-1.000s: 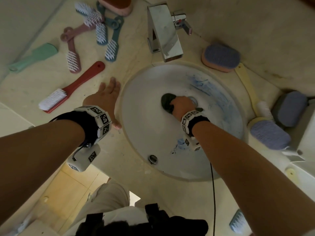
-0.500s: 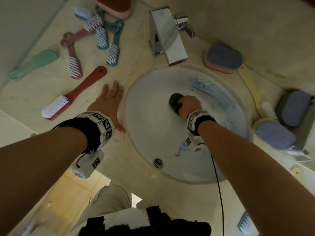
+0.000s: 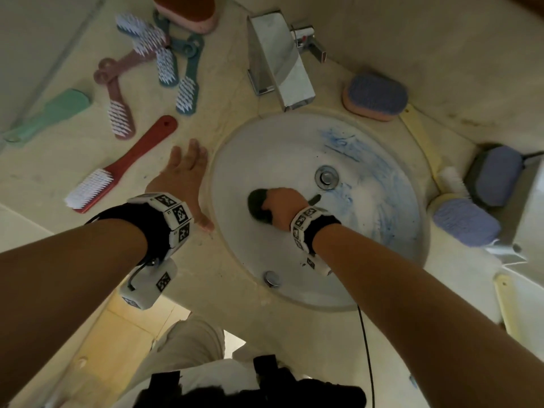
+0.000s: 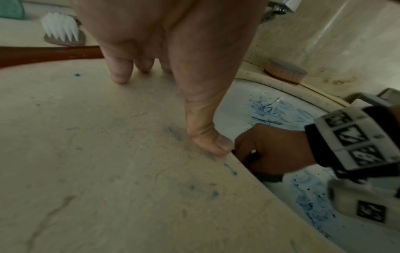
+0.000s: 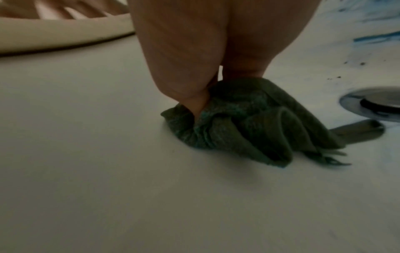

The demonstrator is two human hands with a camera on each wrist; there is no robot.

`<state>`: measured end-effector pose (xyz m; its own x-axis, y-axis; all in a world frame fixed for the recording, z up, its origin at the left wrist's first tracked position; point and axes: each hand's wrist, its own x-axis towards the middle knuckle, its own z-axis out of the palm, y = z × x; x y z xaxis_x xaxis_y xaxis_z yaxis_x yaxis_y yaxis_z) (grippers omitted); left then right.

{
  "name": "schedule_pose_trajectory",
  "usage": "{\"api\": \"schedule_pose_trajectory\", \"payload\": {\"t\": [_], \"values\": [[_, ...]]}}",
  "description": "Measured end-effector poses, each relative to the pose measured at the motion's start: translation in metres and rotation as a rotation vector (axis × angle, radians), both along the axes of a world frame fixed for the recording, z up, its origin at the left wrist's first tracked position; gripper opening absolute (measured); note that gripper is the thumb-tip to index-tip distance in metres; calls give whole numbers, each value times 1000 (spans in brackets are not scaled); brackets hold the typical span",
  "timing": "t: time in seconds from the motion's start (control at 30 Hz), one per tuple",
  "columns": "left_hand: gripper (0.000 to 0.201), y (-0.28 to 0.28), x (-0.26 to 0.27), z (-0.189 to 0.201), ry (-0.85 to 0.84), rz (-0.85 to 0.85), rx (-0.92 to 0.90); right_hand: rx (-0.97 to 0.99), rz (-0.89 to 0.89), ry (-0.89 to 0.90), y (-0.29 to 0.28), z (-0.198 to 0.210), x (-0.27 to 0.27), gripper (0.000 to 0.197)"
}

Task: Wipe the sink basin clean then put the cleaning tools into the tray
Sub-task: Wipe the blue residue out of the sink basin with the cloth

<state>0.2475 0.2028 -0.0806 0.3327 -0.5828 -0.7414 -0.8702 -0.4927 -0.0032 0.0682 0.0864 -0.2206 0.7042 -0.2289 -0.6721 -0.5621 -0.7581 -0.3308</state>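
Right hand (image 3: pixel 281 208): grip bunched tight round a dark cloth (image 5: pixel 249 119), pressed on the sink (image 3: pixel 235 160) floor beside the drain (image 3: pixel 326 177); left hand (image 3: pixel 182 175): flat, fingers straight, holding nothing, on the table (image 3: pixel 241 293) at the rim; risk: blue stain (image 3: pixel 368 166) may smear wider under the loose cloth; surroundings: brushes (image 3: pixel 120 160) and sponges (image 3: pixel 375 97) crowd the table, tap (image 3: pixel 279 69) overhangs; tray not clearly identifiable.

Two bare forearms reach in from the lower frame. Left hand (image 3: pixel 184 175) lies flat at centre left, fingers straight. Right hand (image 3: pixel 282 207), mid-frame, has fingers curled, gripping a cloth (image 3: pixel 257 206).
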Motion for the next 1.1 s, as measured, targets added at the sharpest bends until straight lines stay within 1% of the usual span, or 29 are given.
{"api": "schedule_pose_trajectory", "payload": {"t": [0.07, 0.13, 0.23, 0.3, 0.33, 0.43, 0.47, 0.53, 0.63, 0.67, 0.73, 0.77, 0.9, 1.0, 1.1], "values": [[149, 0, 0, 1, 3, -7, 6, 28, 110, 1, 7, 3, -21, 38], [149, 0, 0, 2, 8, -1, 4, 13, 221, -5, 5, 7, -42, 37], [150, 1, 0, 1, 19, 12, -6, -14, 262, 15, -7, 9, -63, 35], [149, 1, 1, 1, 23, 10, -7, -51, 203, 52, -21, 10, -70, 36], [149, 2, 1, 0, 22, 6, -7, -71, 145, 73, -30, 10, -71, 37], [149, 2, 1, 0, 20, 9, -8, -128, -106, 128, -56, 8, -60, 45], [149, 2, 1, 0, 21, 9, -5, -147, -163, 160, -62, 8, -52, 47], [149, 2, 2, 1, 23, 3, -3, -185, -228, 203, -69, 4, -35, 49], [150, 2, 1, 1, 25, 2, -10, -223, -302, 161, -75, 1, -17, 50], [150, 2, 1, 1, 25, 2, -15, -213, -316, 175, -76, 1, -14, 52], [151, 2, 1, 0, 22, 4, -25, -184, -303, 210, -70, 6, -14, 54], [151, 3, 1, 0, 20, 4, -26, -171, -279, 202, -62, 8, -18, 52], [153, 2, 2, -3, 25, 5, -29, -136, -111, 126, -14, 16, -43, 35], [153, 3, 4, -5, 33, 14, -32, -90, -20, 117, 1, 10, -50, 38], [154, 2, 5, -6, 37, 2, -31, -95, -9, 63, -3, 2, -41, 41]]}}
